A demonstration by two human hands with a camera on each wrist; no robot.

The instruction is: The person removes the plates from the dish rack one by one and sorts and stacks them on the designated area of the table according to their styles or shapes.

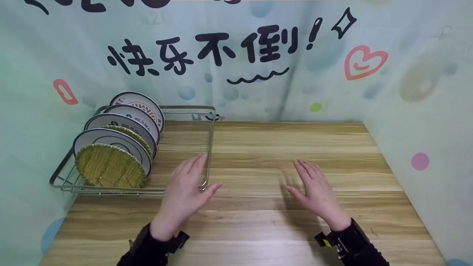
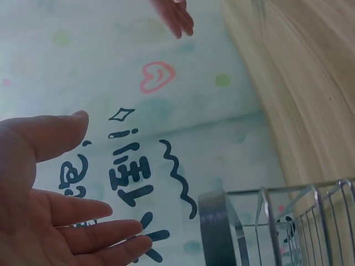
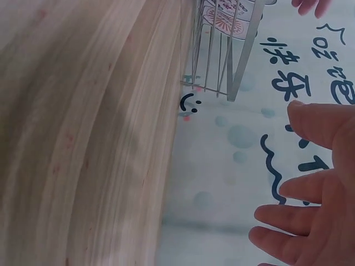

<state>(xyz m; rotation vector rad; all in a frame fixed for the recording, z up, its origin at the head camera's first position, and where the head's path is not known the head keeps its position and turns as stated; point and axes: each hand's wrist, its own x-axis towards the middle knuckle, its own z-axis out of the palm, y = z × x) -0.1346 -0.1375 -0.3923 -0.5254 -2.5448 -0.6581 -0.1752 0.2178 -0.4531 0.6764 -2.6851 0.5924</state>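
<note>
Both hands above the wooden worktop (image 1: 258, 221), fingers straight and holding nothing, left hand (image 1: 184, 194) at the near corner of the wire rack (image 1: 207, 147), plates (image 1: 114, 147) upright inside, right hand (image 1: 316, 192) well apart.

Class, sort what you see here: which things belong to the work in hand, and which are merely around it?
In hand:
left hand, open, at the rack's near corner
right hand, open, above the table
wire rack
plates
woven mats

Around:
table
printed backdrop
</note>
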